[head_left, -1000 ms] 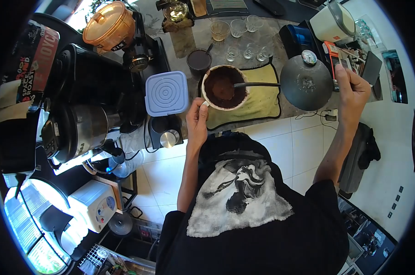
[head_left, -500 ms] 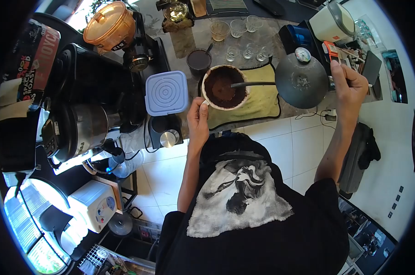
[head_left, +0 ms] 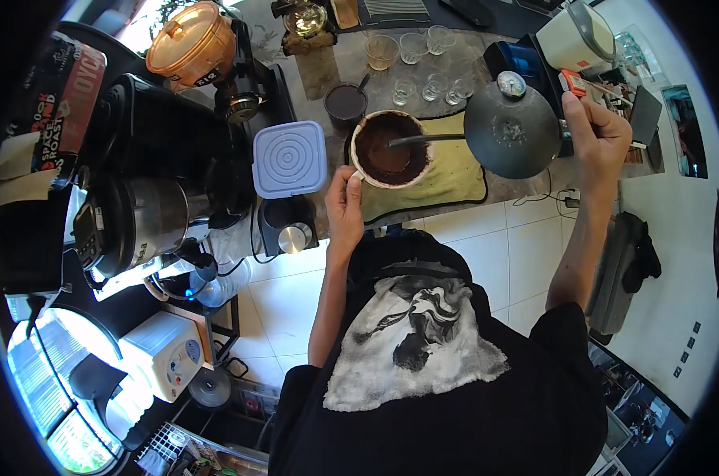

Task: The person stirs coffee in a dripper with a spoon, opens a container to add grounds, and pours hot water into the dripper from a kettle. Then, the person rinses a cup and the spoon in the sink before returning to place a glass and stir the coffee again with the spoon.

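Note:
My left hand (head_left: 344, 202) is closed on the small handle of a white-rimmed coffee dripper (head_left: 428, 168). Wet brown coffee grounds (head_left: 387, 155) line its inside and lie at the bottom. On the right, my right hand (head_left: 599, 135) grips the handle of a black gooseneck kettle (head_left: 512, 135). The kettle's thin spout reaches left over the dripper, its tip above the grounds. Whether water is flowing from it I cannot tell. Under the dripper and spout lies a yellow-green cloth (head_left: 455, 178) with a dark edge. What the dripper stands on is hidden.
A glass of dark liquid (head_left: 345, 103) with a spoon stands behind the dripper. Left are a blue-lidded container (head_left: 288, 160) and a black device with a silver knob (head_left: 294, 238). Several glasses (head_left: 413, 49) stand at the back, and an orange lidded pot (head_left: 191, 44) at far left.
My right hand and the kettle have moved left and slightly away from me, carrying the spout tip further over the dripper. My left hand stays on the dripper handle.

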Demonstrator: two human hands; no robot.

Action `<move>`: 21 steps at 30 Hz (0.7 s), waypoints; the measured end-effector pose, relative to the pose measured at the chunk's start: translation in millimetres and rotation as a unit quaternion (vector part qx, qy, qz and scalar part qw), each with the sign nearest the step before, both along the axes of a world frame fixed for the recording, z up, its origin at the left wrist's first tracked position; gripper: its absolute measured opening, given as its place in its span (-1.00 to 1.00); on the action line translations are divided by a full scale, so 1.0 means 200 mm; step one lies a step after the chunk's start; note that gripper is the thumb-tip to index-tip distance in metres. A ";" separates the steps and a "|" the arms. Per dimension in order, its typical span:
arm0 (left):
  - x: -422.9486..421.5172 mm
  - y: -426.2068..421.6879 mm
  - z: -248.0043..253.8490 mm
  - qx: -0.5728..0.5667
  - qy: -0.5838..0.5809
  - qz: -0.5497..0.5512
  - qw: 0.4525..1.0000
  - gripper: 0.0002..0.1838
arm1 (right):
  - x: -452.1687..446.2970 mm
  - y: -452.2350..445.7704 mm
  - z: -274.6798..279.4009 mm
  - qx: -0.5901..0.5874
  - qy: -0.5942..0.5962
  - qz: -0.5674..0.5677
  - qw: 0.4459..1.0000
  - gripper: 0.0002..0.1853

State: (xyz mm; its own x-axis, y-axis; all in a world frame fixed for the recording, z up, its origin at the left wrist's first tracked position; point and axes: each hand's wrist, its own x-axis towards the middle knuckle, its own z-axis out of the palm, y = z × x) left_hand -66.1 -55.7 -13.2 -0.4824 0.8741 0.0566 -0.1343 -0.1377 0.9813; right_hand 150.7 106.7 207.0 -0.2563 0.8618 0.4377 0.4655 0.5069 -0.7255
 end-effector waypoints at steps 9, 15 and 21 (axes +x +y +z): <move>0.00 0.00 -0.01 0.007 0.007 0.002 1.000 -0.72 | 0.05 -0.03 0.04 0.003 -0.007 -0.040 0.999 -0.62; 0.00 0.00 0.00 0.000 0.005 0.002 1.000 -0.71 | 0.02 0.03 0.00 0.022 -0.003 -0.035 0.999 -0.60; 0.00 0.00 0.01 0.006 0.013 0.004 1.000 -0.72 | 0.01 0.02 -0.03 -0.006 -0.007 -0.007 1.000 -0.58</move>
